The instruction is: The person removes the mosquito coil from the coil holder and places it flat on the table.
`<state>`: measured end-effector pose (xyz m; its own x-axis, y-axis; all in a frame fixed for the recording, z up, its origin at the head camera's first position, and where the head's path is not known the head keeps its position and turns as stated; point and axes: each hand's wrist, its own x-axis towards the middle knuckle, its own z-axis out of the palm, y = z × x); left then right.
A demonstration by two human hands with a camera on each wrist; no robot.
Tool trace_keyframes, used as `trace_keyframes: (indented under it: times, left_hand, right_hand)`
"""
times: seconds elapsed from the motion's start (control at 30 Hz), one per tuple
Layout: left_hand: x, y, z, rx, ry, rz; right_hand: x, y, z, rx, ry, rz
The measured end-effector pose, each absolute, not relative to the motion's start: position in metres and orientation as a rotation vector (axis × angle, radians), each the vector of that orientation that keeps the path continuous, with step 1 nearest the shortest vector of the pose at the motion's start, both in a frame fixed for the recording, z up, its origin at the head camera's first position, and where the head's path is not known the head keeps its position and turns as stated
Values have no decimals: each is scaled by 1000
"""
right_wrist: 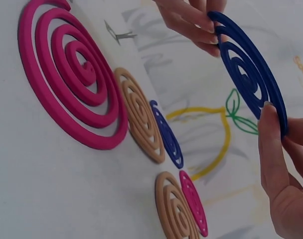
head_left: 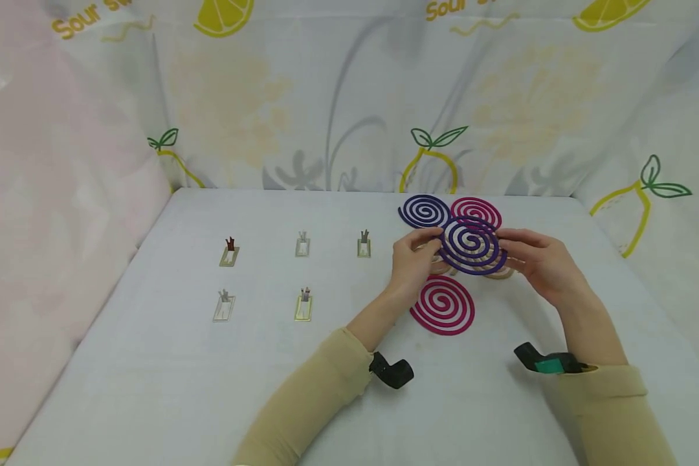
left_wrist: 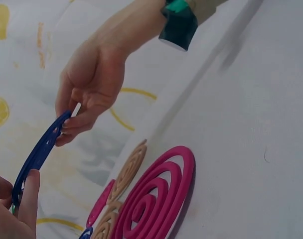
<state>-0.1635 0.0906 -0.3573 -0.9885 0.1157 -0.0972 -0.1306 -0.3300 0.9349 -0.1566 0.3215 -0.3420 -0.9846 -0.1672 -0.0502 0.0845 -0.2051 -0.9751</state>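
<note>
Both hands hold up a dark blue-purple mosquito coil (head_left: 470, 243) by opposite edges, tilted above the table. My left hand (head_left: 412, 262) pinches its left edge between thumb and fingers. At the right edge, the fingers of my right hand (head_left: 546, 266) grip it the same way. Below lie more coils: a purple one (head_left: 425, 211) at the back left, a pink one (head_left: 476, 212) beside it, and a larger-looking pink one (head_left: 443, 303) in front. Two tan coils (right_wrist: 140, 110) lie between these, partly hidden in the head view by the held coil and left hand.
On the table's left half stand several small rectangular metal pieces (head_left: 229, 256) with upright prongs, set apart in two rows. A lemon-print cloth (head_left: 349, 97) hangs behind the white table (head_left: 151, 388). Black wrist devices (head_left: 393, 372) sit at both cuffs.
</note>
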Motion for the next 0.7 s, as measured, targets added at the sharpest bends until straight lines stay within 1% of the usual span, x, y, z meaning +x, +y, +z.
trace_keyframes:
  times: [0.27,0.7]
  left_hand:
    - [-163,106,-361,-82,1667,2474]
    - [-156,115,-370,-34,1691,2385]
  right_hand:
    - [-158,340,-342,-165,1843,-2308]
    - [-157,367,-347,-70,2037,-2052]
